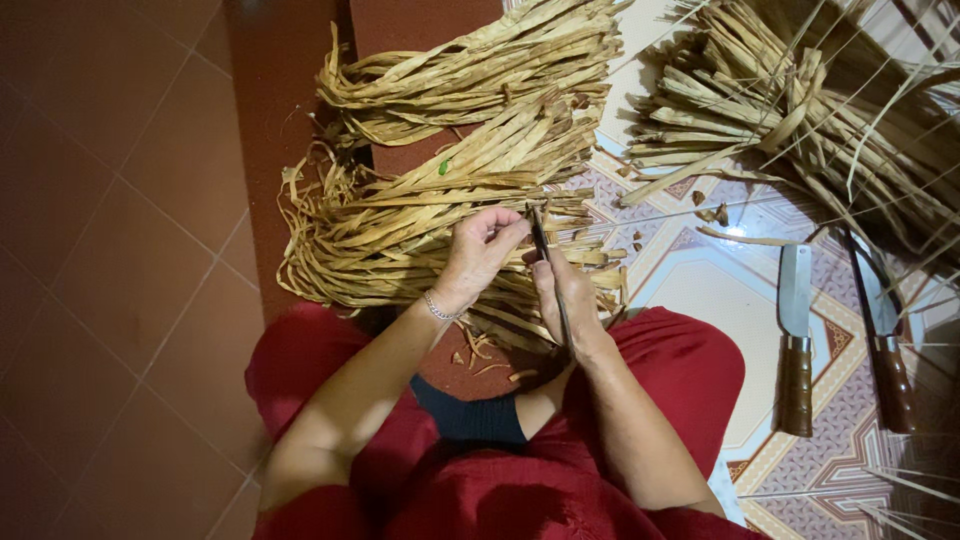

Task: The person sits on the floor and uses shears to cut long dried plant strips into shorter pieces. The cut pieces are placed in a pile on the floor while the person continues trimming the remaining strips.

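Right hand [565, 290] grips a thin blade [545, 262] pointing away; left hand [480, 250] just beside it pinches a leaf strip [560, 195] across its tip

Only 1 view exists: a head-worn camera looking almost straight down over the seated person's red-clad lap [480, 480] at the tiled floor [110, 250]. It sits close, with both forearms filling the lower middle.

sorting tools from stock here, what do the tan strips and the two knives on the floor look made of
Tan flat strips: likely dried leaf or reed, matte, fibrous, frayed ends. Two knives, one beside the other: blades look like bare grey metal with dull shine; brown handles seem polished wood, glossy.
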`<control>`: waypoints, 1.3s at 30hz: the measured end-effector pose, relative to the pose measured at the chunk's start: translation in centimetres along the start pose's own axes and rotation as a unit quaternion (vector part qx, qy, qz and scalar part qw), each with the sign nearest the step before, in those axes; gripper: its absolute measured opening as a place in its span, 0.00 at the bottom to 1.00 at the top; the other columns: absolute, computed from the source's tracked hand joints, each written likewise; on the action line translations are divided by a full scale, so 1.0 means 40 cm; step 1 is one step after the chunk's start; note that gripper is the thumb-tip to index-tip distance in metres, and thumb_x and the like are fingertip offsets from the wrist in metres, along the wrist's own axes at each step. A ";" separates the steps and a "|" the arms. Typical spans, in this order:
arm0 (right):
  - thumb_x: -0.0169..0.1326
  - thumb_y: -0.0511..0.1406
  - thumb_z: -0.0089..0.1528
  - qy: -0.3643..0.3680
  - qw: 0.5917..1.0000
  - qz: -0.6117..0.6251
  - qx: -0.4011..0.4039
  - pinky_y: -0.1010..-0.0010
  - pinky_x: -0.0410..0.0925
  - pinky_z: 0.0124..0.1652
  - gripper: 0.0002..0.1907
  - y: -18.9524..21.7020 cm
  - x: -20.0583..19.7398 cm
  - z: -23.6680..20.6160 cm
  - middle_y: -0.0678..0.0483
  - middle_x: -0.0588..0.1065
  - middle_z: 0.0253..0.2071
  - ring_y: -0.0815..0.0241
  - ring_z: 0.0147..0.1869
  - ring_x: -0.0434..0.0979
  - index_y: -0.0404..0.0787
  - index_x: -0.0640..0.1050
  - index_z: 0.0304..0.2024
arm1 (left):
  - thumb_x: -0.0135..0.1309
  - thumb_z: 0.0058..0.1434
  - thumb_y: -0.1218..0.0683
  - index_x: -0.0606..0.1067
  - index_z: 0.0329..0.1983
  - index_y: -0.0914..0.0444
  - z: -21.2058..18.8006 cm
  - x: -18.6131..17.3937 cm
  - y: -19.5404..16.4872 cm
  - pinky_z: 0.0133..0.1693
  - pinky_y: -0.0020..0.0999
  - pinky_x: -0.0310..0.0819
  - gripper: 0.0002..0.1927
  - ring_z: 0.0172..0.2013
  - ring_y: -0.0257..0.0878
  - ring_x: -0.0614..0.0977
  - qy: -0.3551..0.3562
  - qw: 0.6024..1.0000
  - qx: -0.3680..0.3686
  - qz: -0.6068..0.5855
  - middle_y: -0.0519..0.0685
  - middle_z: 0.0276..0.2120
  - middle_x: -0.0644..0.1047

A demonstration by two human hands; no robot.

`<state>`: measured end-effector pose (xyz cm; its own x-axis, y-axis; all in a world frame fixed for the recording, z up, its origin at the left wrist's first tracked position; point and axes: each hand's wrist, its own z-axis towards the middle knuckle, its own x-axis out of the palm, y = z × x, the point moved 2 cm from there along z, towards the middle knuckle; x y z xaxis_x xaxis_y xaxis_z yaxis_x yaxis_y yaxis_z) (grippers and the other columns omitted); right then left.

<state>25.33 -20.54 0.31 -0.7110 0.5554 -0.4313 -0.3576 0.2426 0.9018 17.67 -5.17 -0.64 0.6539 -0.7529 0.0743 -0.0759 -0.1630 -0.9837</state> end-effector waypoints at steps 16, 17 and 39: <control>0.30 0.50 0.72 0.011 0.999 0.001 -0.043 0.52 0.67 0.29 0.28 0.042 -0.010 0.005 0.42 0.71 0.21 0.39 0.26 0.76 0.36 0.74 0.48 | 0.56 0.67 0.58 0.78 0.41 0.67 0.004 -0.012 -0.007 0.28 0.20 0.65 0.06 0.28 0.24 0.70 -0.015 1.000 -0.011 0.014 0.38 0.28 0.74; 0.30 0.50 0.72 0.016 0.999 -0.005 -0.034 0.52 0.66 0.29 0.28 0.039 -0.009 0.006 0.42 0.70 0.20 0.38 0.26 0.75 0.36 0.74 0.48 | 0.56 0.68 0.58 0.78 0.40 0.67 0.003 -0.014 -0.006 0.28 0.20 0.64 0.06 0.28 0.24 0.70 -0.011 1.000 -0.011 0.014 0.38 0.28 0.74; 0.25 0.54 0.73 -0.017 0.998 -0.057 -0.014 0.51 0.67 0.32 0.33 0.004 0.019 -0.019 0.44 0.72 0.23 0.39 0.30 0.76 0.39 0.75 0.44 | 0.55 0.68 0.57 0.77 0.40 0.67 -0.009 -0.010 -0.008 0.27 0.21 0.65 0.07 0.27 0.25 0.70 0.035 0.999 -0.037 0.017 0.40 0.26 0.73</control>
<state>24.27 -20.66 0.10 -0.6444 0.5516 -0.5296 -0.4523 0.2834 0.8456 17.14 -5.05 -0.31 0.5964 -0.8008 0.0558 -0.1544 -0.1826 -0.9710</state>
